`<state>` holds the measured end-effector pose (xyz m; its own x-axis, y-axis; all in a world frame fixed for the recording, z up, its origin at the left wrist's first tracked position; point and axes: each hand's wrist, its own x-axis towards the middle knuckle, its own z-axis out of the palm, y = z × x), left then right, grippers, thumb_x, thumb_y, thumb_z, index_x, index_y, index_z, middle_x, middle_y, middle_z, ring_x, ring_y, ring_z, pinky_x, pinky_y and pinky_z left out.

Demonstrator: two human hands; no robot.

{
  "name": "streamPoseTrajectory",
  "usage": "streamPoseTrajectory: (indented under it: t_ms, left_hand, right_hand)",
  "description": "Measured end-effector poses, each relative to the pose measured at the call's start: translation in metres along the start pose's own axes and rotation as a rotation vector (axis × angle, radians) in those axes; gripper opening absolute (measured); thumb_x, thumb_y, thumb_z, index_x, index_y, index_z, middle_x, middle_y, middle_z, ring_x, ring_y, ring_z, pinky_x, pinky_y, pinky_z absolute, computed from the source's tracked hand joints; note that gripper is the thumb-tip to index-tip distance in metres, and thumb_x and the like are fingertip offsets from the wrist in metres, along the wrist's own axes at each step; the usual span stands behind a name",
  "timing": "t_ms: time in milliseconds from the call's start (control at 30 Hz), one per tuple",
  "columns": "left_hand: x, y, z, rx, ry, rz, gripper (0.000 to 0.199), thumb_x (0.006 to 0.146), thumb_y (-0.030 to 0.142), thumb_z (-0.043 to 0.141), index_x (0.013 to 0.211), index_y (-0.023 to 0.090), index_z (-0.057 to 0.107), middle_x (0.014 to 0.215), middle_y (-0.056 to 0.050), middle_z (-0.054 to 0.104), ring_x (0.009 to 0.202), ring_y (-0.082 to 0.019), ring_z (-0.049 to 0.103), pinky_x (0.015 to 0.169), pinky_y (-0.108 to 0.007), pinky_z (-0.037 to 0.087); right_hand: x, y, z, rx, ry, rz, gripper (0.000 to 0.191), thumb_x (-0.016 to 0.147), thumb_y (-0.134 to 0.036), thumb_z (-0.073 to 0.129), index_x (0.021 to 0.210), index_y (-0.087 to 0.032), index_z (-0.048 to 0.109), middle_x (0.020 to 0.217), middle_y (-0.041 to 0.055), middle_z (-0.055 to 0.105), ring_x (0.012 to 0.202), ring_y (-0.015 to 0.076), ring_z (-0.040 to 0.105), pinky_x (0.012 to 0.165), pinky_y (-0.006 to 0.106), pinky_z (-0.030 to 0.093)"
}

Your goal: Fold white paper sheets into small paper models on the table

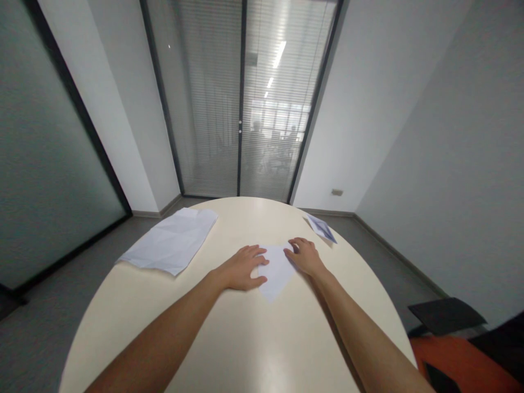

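A small white piece of folded paper [275, 275] lies on the round table, one corner pointing towards me. Over its left edge my left hand [244, 267] rests flat, fingers spread and thumb apart, fingertips touching the paper. My right hand [305, 255] is at the upper right corner of the paper. Its fingers are curled, with thumb and forefinger closed about that corner, which they partly hide.
The cream round table [262, 338] bears a stack of large white sheets [174, 240] at the left and a folded paper piece [321, 228] at the far right. An orange chair [462, 360] with a black armrest stands at the lower right. Glass panels with blinds [213, 109] rise behind.
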<state>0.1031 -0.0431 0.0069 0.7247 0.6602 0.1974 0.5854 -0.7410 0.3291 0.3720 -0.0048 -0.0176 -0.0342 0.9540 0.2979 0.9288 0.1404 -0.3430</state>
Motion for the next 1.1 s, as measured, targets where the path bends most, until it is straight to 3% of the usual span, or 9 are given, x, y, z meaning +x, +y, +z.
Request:
streamPoseTrajectory:
  t_ms: [233, 467, 900, 1100]
  left_hand:
    - [-0.001, 0.0, -0.001, -0.01, -0.011, 0.008, 0.049, 0.085, 0.043, 0.066, 0.13, 0.025, 0.06, 0.153, -0.01, 0.046, 0.145, -0.032, 0.035, 0.119, -0.054, 0.026]
    - [-0.001, -0.001, 0.0, -0.011, -0.021, 0.021, 0.051, 0.085, 0.043, 0.066, 0.132, 0.025, 0.059, 0.153, -0.01, 0.045, 0.145, -0.032, 0.034, 0.119, -0.053, 0.025]
    - [-0.001, -0.004, 0.002, -0.008, -0.012, 0.035, 0.051, 0.085, 0.044, 0.066, 0.132, 0.025, 0.059, 0.153, -0.01, 0.044, 0.145, -0.033, 0.035, 0.118, -0.054, 0.026]
    - [0.0, -0.004, 0.002, 0.0, -0.029, 0.041, 0.052, 0.085, 0.045, 0.066, 0.132, 0.022, 0.059, 0.153, -0.012, 0.044, 0.145, -0.034, 0.034, 0.118, -0.055, 0.026]
  right_hand:
    - [0.005, 0.006, -0.001, -0.012, 0.013, 0.121, 0.033, 0.08, -0.043, 0.069, 0.106, -0.023, 0.075, 0.118, 0.0135, 0.068, 0.107, 0.0339, 0.061, 0.089, 0.048, 0.049]
    - [0.004, 0.001, -0.01, 0.009, -0.085, 0.175, 0.034, 0.081, -0.041, 0.068, 0.11, -0.023, 0.074, 0.125, 0.0134, 0.065, 0.114, 0.0369, 0.057, 0.092, 0.051, 0.046]
    - [0.003, -0.004, -0.019, 0.019, -0.124, 0.134, 0.028, 0.082, -0.037, 0.065, 0.104, -0.021, 0.072, 0.11, 0.0103, 0.069, 0.106, 0.0305, 0.06, 0.088, 0.043, 0.046]
    - [0.004, -0.003, -0.02, 0.06, -0.159, 0.094, 0.035, 0.084, -0.032, 0.065, 0.117, -0.023, 0.069, 0.105, 0.0068, 0.069, 0.098, 0.0225, 0.063, 0.086, 0.034, 0.045]
